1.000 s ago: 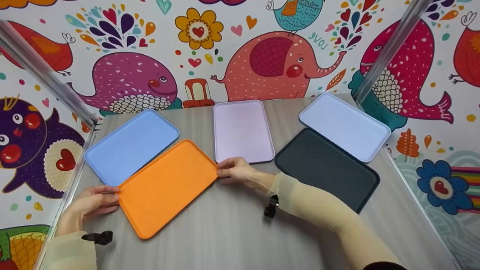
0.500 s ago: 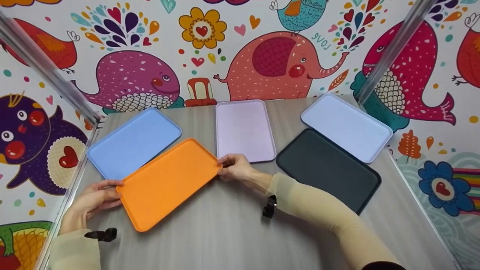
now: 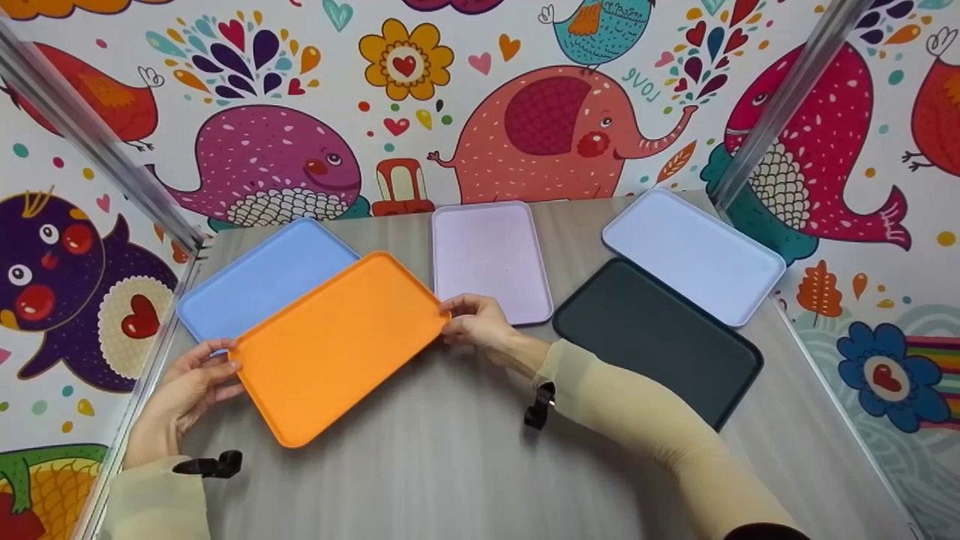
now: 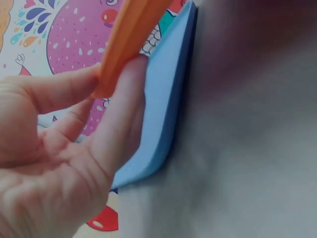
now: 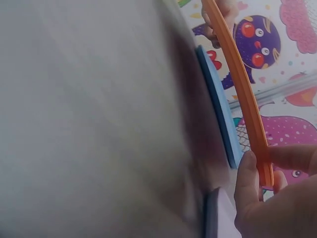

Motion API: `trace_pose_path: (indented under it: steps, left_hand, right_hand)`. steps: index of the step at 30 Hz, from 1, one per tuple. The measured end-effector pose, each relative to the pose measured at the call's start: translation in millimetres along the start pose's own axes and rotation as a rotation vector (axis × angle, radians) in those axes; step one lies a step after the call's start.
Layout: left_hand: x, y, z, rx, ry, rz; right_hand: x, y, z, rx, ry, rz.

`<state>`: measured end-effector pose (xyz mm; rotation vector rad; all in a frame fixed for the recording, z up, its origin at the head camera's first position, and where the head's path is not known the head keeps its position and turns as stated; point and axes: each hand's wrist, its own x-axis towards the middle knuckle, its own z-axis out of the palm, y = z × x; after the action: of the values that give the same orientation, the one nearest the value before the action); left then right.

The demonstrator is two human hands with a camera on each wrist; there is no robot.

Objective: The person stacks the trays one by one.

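An orange rectangular tray (image 3: 337,345) is held up off the table between both hands. The left hand (image 3: 199,379) pinches its left short side between thumb and fingers; the left wrist view shows the thumb and a finger on either face of the orange tray (image 4: 129,39). At the opposite short side, the right hand (image 3: 480,326) pinches the rim, thumb on one face and fingers on the other in the right wrist view. Behind and partly under the orange tray lies a blue tray (image 3: 262,277), its near part hidden from the head view.
On the grey wood-grain table (image 3: 450,465) lie a lilac tray (image 3: 491,259) at the back middle, a dark green-black tray (image 3: 652,337) to the right, and a pale blue tray (image 3: 694,255) beyond it. Cartoon-printed walls and metal posts (image 3: 787,105) bound the table.
Both hands have raised the orange tray from the table and moved it slightly away from the person, so it now overlaps more of the blue tray. The other trays stay put.
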<state>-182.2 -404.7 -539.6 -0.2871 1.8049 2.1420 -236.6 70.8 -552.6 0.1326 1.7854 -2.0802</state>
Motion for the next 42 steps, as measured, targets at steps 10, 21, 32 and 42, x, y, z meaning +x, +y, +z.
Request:
trace_pose_path:
  steps: [10,21,32,42]
  left_hand:
    - [12.4,19.2,28.1,-0.183,0.040,0.075]
    - [31.5,20.1,55.9,-0.282,0.084,0.065]
    - [37.6,27.2,79.6,-0.299,0.126,0.104]
    - [43.0,25.0,92.2,-0.268,0.129,0.111]
  right_hand:
    - [10.5,-15.2,5.7,0.142,0.128,-0.087]
    - [18.2,-20.8,24.6,0.191,0.279,-0.159]
    - [11.4,-14.4,45.2,0.203,0.231,-0.135]
    - [13.9,-18.9,40.6,0.227,0.216,-0.172]
